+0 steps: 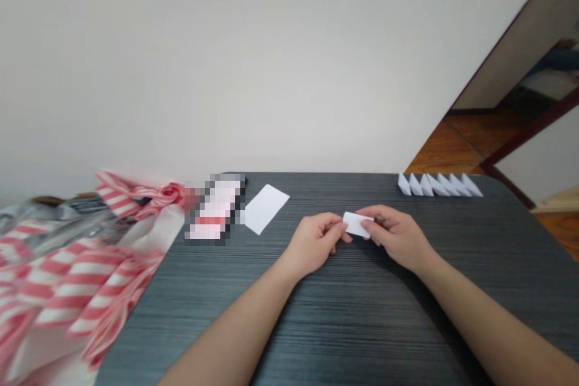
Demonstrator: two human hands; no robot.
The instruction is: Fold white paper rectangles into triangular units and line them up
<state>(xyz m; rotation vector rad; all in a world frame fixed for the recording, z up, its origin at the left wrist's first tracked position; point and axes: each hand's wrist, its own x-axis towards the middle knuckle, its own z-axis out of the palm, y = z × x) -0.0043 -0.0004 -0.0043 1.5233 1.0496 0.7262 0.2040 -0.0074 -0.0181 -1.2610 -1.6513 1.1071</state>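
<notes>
A small folded white paper piece (356,224) is held between both hands just above the dark wood-grain table (344,319). My left hand (315,243) pinches its left end with curled fingers. My right hand (394,234) grips its right end, thumb and fingers pressed on it. Both forearms reach in from the bottom edge.
A flat white paper sheet (266,208) lies at the table's back, left of the hands. A row of several folded white paper triangles (438,185) stands at the back right. A blurred pink-and-white object (216,210) sits beside the sheet. Red-and-white striped plastic bags (67,277) crowd the left edge.
</notes>
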